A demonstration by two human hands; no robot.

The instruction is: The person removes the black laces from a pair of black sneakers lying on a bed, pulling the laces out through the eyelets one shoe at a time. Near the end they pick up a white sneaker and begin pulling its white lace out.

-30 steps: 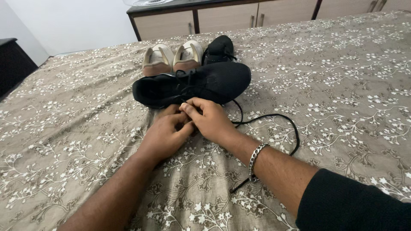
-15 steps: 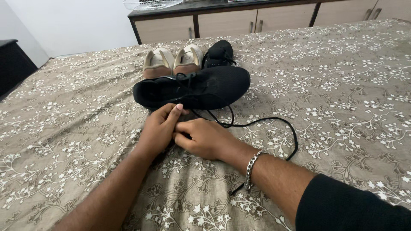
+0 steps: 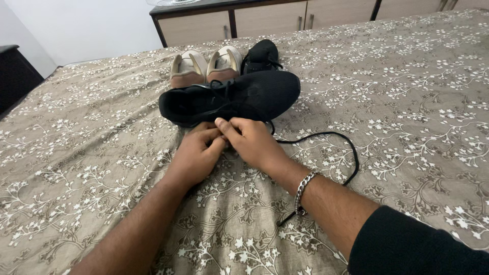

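A black sneaker lies on its side across a brown floral bedspread. Its long black lace trails off to the right in a loop. My left hand and my right hand meet just in front of the shoe, fingertips pinched together on the lace near the eyelets. A silver chain bracelet sits on my right wrist. The stretch of lace between my fingers is mostly hidden.
Behind the black sneaker stand a pair of beige shoes and a second black shoe. A wooden dresser runs along the far edge of the bed. A dark cabinet is at the left.
Both hands have moved back up toward the shoe after dropping lower on the bedspread half a second ago. The lace loop on the right has shifted slightly.
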